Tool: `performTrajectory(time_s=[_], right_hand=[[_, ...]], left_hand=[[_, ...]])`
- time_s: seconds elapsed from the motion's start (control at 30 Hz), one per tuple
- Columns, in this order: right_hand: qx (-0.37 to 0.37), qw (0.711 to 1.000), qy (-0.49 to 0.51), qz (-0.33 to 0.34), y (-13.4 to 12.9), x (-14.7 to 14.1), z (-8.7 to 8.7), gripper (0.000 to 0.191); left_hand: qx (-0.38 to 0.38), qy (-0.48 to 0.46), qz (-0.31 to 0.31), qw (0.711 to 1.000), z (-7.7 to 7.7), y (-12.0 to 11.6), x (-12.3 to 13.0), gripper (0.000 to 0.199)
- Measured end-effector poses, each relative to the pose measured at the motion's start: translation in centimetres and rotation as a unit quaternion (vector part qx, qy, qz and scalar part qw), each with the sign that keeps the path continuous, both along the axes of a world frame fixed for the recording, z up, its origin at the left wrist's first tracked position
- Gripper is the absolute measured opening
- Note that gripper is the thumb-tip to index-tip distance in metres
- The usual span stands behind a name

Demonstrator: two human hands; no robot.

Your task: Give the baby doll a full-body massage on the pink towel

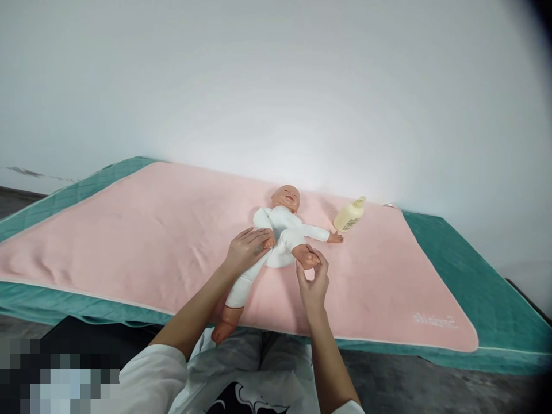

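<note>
Doll: it (282, 218) is lying face up around the middle of the pink mat (172, 230), its head towards the far edge, its straight leg's foot (225, 326) projecting over the near edge.
Bent leg: its foot (307, 260) is being clamped between thumb and fingers of the right hand (314, 287), seemingly so that the knee is being held folded.
Doll's hand: this (269, 242) is being pinched by the closed fingers of the left hand (245, 252), apparently to steady that arm beside the raised leg.
Bottle: it (349, 217) is standing just beyond the outstretched doll arm (317, 232), towards the far right corner, presumably within reach.
Support: the mat is being carried by a green mattress (466, 247), probably as a soft layer.
Count: one doll, one bottle, one mat, one mattress, two hands.
</note>
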State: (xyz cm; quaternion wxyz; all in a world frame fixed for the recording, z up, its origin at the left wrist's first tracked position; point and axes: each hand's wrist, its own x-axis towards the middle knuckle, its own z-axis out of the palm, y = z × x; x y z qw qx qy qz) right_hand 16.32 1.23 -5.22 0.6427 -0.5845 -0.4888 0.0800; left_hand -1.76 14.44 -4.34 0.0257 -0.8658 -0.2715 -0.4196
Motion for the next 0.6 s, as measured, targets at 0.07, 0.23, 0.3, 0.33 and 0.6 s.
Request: performTrajectory(time_s=[0.07,0.23,0.3,0.33,0.6], right_hand=[[-0.001,1.0,-0.006,0.005,0.8,-0.1,0.1,0.047],[-0.012,1.0,-0.016,0.011,1.8,-0.3,0.1,0.048],[-0.013,1.0,-0.017,0.014,1.9,-0.3,0.0,0.048],[-0.013,1.0,-0.016,0.016,1.9,-0.3,-0.1,0.048],[-0.001,1.0,0.002,0.019,1.6,0.0,-1.3,0.048]], left_hand=[[-0.007,0.011,-0.008,1.0,0.2,0.0,0.0,0.024],[-0.022,0.023,-0.016,0.999,0.1,0.1,-0.1,0.025],[-0.024,0.021,-0.018,0.999,0.0,0.1,0.0,0.025],[-0.023,0.019,-0.019,0.999,-0.1,0.1,0.0,0.024],[-0.041,-0.01,-0.014,0.999,-0.5,0.3,0.0,0.027]])
